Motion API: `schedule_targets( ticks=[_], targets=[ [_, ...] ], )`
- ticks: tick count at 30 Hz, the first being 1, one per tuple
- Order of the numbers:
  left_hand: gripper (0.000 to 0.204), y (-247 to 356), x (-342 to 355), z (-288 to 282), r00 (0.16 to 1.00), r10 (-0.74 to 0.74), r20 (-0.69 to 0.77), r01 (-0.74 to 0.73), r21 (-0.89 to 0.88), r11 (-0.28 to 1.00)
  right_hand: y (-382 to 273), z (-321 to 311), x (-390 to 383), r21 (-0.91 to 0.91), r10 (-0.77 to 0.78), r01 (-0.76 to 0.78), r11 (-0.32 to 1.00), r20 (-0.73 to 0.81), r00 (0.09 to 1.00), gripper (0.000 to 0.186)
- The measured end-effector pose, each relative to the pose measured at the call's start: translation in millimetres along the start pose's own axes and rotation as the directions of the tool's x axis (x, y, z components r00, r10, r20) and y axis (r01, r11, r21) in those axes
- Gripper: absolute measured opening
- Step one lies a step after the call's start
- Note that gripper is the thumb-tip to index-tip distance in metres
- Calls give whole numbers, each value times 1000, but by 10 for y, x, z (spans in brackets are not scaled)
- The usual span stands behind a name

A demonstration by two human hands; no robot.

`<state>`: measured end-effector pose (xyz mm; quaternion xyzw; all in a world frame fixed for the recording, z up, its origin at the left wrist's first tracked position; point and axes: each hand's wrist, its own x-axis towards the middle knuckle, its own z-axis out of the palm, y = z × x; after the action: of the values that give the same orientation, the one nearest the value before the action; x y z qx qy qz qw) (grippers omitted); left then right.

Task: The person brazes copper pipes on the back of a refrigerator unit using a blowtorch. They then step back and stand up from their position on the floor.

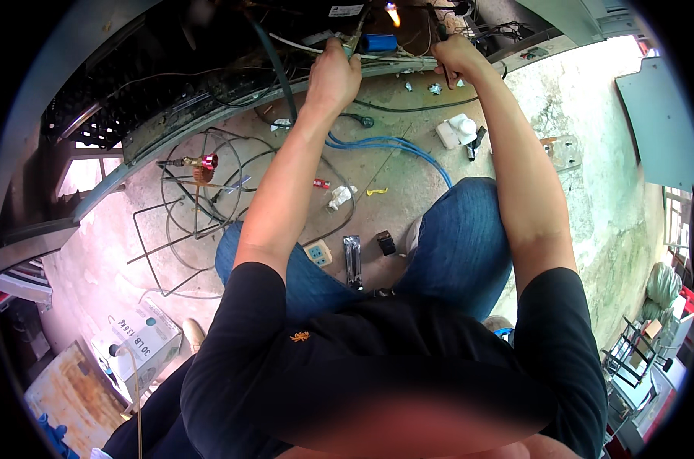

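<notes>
My left hand (335,75) is closed around the brass-coloured handle of a gas torch (352,46), inside a dark open machine housing. An orange-white flame (393,14) burns just right of the torch's upper end. Close to that hand, a blue cylinder (379,42) lies beside pale tubing. Over at the housing's right side, my right hand (458,57) is closed on dark-handled pliers (447,76). Their upper end points into the housing, where shadow hides what they touch.
Blue hoses (393,143) and a black coiled hose (198,176) lie on the concrete floor. A white bottle (458,130), a socket block (318,252) and a wire frame (159,237) surround my knees. A white carton (139,340) stands at the lower left, near another person's shoe (193,334).
</notes>
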<state>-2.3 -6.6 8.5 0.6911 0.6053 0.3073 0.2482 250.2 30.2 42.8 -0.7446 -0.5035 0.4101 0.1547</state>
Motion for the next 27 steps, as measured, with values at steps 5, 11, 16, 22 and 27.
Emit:
schedule_targets(
  ticks=[5, 11, 16, 22, 27],
  targets=[
    [37, -31, 12, 2, 1000, -1, 0, 1, -7, 1000, -284, 115, -245, 40, 7, -9, 999, 37, 999, 30],
    [33, -30, 39, 41, 999, 33, 10, -33, -7, 999, -193, 135, -104, 94, -34, 30, 995, 35, 999, 37],
    [33, -55, 55, 6, 998, 59, -24, -59, 5, 998, -288, 123, -173, 86, -62, 57, 995, 63, 996, 37],
    [32, -15, 48, 50, 999, 31, 22, -31, -7, 1000, -270, 160, -143, 105, -54, 46, 993, 72, 996, 38],
    [32, 30, 60, 37, 999, 33, 14, -33, 1, 999, -286, 201, -159, 110, -61, 53, 993, 67, 996, 38]
  ],
)
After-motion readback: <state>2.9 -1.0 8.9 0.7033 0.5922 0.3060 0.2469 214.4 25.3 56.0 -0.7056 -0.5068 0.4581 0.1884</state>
